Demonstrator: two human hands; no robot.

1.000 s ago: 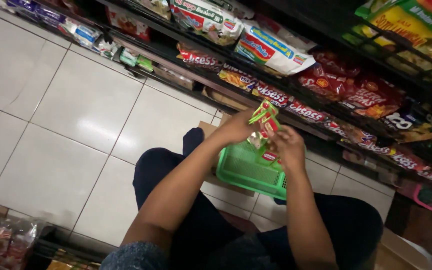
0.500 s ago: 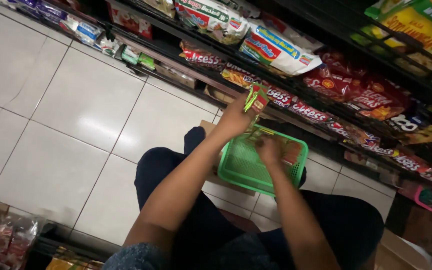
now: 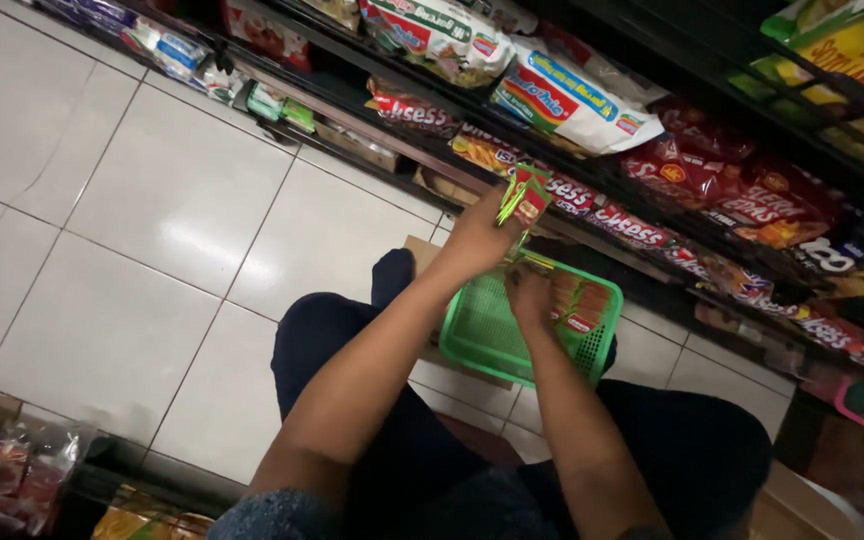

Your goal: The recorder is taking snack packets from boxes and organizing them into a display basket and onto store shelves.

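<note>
The left hand pinches a small sheaf of red and green sachets between thumb and fingers, fanned upright just above the fingertips. The right hand is down in the green basket, below and a little to the right of that grip, its fingers curled over more sachets lying flat at the basket's far end; whether it has closed on any, I cannot tell (the fingers hide the contact).

The basket rests on the person's lap, directly under the held sheaf. Just beyond the grip, nearly level with it, runs the low shelf with its front row of red packets, and above that sit larger white noodle packs. To the left of the grip lies the white tiled floor.

As I judge it, the step in hand is gathering sachets from the basket into the left hand's bundle, close by the shelf front. The next move would call for the right hand to lift a few flat sachets cleanly, without dragging the rest, and for the left to keep its pinch firm so the fan does not slip.
</note>
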